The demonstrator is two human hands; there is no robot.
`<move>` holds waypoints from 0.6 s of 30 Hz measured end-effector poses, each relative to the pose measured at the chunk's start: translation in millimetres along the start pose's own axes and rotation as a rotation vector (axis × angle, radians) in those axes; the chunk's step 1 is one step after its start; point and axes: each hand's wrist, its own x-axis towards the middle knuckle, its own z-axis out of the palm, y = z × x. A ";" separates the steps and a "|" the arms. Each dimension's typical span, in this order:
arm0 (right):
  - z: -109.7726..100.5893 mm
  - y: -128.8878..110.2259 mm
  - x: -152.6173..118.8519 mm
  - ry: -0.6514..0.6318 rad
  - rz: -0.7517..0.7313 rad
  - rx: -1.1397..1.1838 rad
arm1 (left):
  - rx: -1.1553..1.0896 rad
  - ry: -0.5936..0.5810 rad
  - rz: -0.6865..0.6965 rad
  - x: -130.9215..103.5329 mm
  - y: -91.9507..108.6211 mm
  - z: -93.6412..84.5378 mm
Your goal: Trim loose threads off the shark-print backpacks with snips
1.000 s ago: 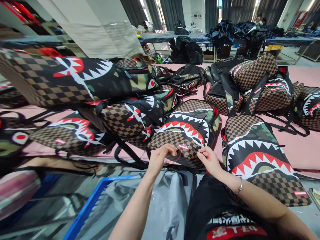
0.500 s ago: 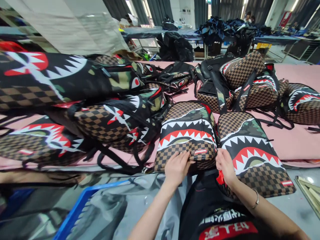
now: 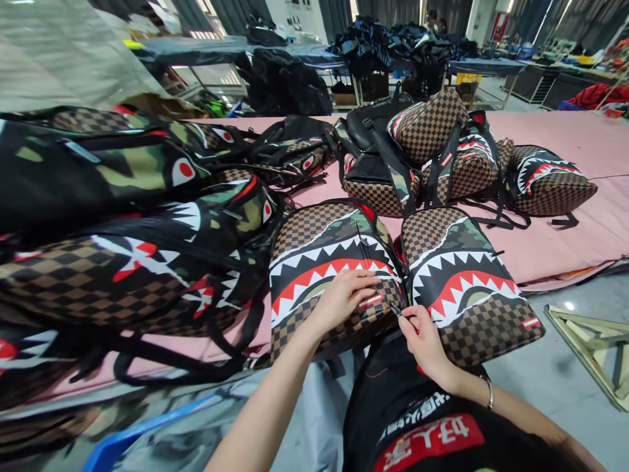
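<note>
The left hand (image 3: 344,298) lies palm down on the lower front panel of a backpack (image 3: 334,252), its forearm reaching up from the bottom edge of the view. The fingers are extended, slightly bent and close together, pointing rightward just above a small red label (image 3: 370,301); they press or rest on the panel and grasp nothing visible. The thumb's position cannot be told. The right hand (image 3: 426,341) is at the backpack's lower right corner, its forearm entering from the lower right, with a bracelet (image 3: 489,393) at the wrist. Its thumb and index finger are pinched together on a small dark tool (image 3: 395,309), whose tip points up and left towards the checkered corner; contact between tip and fabric cannot be confirmed. The remaining fingers are curled inward, with something red partly showing at the palm. The backpack lies front up at the near edge of the pink table (image 3: 550,242). A second backpack (image 3: 466,282) of like pattern lies just to its right. The person's black garment (image 3: 393,387) is directly below the right hand.
</note>
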 end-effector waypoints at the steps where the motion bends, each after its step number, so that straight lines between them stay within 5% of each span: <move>1: 1.2 -2.9 0.0 0.001 -0.013 -0.036 | -0.028 -0.046 0.031 8.9 0.0 0.9; 6: 2.1 -19.3 2.3 0.025 -0.090 -0.234 | -0.096 -0.223 0.093 34.0 1.9 8.2; 18: 14.9 -34.6 9.7 0.007 -0.143 -0.594 | -0.260 -0.214 -0.030 33.3 -0.4 7.4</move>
